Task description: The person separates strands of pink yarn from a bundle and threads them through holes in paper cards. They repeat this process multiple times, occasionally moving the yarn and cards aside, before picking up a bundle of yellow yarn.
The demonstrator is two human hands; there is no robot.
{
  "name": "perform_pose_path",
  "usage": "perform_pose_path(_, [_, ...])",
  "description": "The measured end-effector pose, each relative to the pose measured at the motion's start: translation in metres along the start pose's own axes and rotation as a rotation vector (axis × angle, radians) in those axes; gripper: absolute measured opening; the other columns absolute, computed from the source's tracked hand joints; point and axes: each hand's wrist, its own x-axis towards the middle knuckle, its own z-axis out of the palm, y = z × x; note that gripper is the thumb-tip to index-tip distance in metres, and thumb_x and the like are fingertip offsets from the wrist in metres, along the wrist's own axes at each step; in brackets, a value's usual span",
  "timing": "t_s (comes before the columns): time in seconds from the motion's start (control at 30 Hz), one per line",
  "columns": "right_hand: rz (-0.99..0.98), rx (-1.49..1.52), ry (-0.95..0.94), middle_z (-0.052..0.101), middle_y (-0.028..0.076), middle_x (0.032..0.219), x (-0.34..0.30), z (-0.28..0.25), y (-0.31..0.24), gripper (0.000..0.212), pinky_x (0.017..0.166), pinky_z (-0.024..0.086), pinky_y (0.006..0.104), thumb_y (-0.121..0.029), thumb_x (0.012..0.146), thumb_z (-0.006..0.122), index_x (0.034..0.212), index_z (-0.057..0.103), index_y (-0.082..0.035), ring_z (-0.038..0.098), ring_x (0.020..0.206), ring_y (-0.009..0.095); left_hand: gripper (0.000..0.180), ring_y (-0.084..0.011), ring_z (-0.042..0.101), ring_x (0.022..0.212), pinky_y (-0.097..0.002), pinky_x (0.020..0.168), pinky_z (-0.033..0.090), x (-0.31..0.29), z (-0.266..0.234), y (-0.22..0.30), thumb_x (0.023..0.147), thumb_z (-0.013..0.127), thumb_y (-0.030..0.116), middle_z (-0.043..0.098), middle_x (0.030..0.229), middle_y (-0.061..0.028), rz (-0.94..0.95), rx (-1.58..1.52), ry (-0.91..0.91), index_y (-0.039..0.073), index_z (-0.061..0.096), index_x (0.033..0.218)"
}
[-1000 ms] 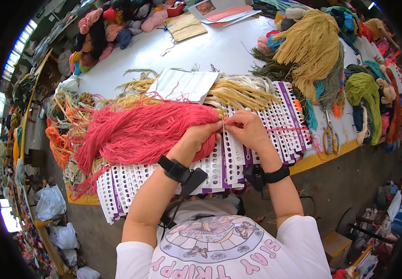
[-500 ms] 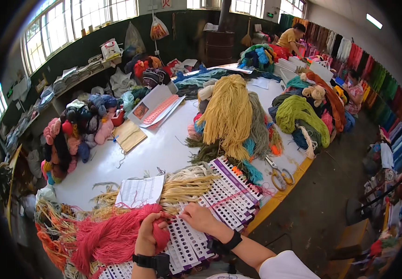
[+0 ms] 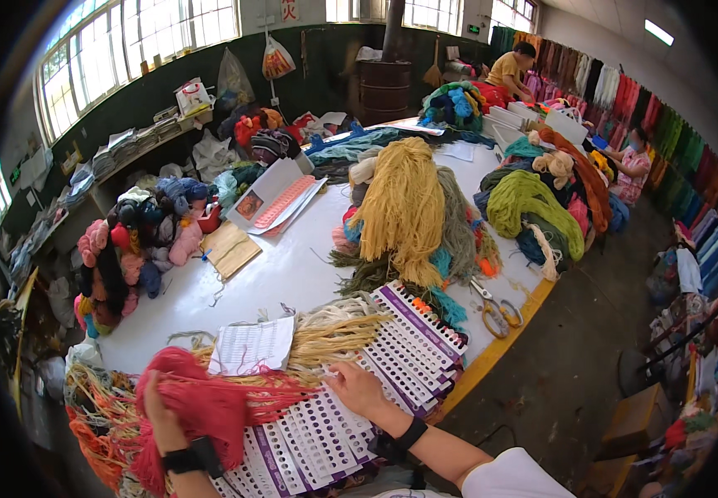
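Observation:
A thick coral-pink skein of yarn [image 3: 201, 390] lies bunched at the near left of the table. My left hand [image 3: 160, 408] is closed on its left side, the fingers partly hidden by the strands. From the skein several strands stretch right toward my right hand [image 3: 354, 387], whose fingers are pinched together at their ends. Below the strands lie white-and-purple cards [image 3: 309, 436] with rows of small holes, fanned out and overlapping. A printed paper sheet [image 3: 251, 344] rests just beyond the skein, beside cream and tan yarn bundles [image 3: 338, 328].
Scissors [image 3: 496, 315] lie near the table's right edge [image 3: 533, 303]. Yellow yarn [image 3: 404, 207] is heaped mid-table, green yarn [image 3: 533, 207] to its right. A wooden board [image 3: 231, 249] and an open binder [image 3: 272, 199] sit farther left. Two people work at the back right.
My left hand has moved left, away from my right hand, taking the skein with it. Pink strands now stretch between the hands, and more of the cards show. My right hand stays nearly in place.

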Motion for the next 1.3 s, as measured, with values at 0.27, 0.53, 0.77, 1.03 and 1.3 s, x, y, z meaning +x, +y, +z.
perform_pose_path(0.27, [-0.042,0.123,-0.042,0.058,0.005,0.078,-0.003,-0.011,-0.026,0.02,0.056,0.045,0.0253,-0.021,0.076,0.063,0.089,0.064,-0.005,0.057,0.064,0.014,0.029,-0.0103,0.051,0.09,-0.0223,0.076,0.041,-0.131,0.157,-0.003,0.085,0.053,0.027,0.058,0.101,-0.0048,-0.134,0.644,-0.105,0.005,0.058,0.104])
perform_pose_path(0.53, [0.101,0.952,-0.236,0.06,0.002,0.078,-0.017,-0.003,-0.056,0.013,0.059,0.045,0.0193,-0.011,0.083,0.057,0.088,0.061,0.001,0.055,0.068,0.007,0.031,-0.0162,0.053,0.095,-0.0283,0.079,0.045,-0.168,0.205,-0.065,0.089,0.048,0.021,0.054,0.107,-0.0105,-0.366,0.052,-0.639,-0.003,0.052,0.108])
perform_pose_path(0.77, [0.119,0.938,-0.197,0.061,-0.001,0.074,-0.028,0.008,-0.056,0.015,0.05,0.04,0.015,-0.018,0.082,0.059,0.088,0.062,-0.005,0.055,0.063,0.004,0.037,-0.0152,0.052,0.096,-0.0273,0.08,0.043,-0.178,0.198,-0.051,0.089,0.046,0.024,0.054,0.108,-0.0091,-0.35,0.135,-0.692,-0.003,0.049,0.114])
perform_pose_path(1.03, [0.132,0.812,-0.205,0.058,-0.002,0.07,-0.012,-0.003,-0.063,0.011,0.053,0.042,0.0185,-0.011,0.08,0.059,0.087,0.063,-0.002,0.05,0.059,0.004,0.033,-0.0096,0.052,0.092,-0.0213,0.076,0.043,-0.158,0.196,-0.062,0.089,0.048,0.024,0.057,0.101,-0.0051,-0.456,-0.047,-0.684,-0.001,0.054,0.109])
perform_pose_path(1.3, [0.207,0.862,-0.199,0.058,0.0,0.067,-0.014,0.005,-0.061,0.012,0.046,0.041,0.0155,-0.012,0.08,0.061,0.084,0.063,-0.001,0.047,0.052,0.002,0.041,-0.0128,0.054,0.09,-0.0274,0.073,0.046,-0.153,0.184,-0.066,0.088,0.048,0.033,0.055,0.104,-0.0065,-0.516,-0.115,-0.685,0.0,0.051,0.112])
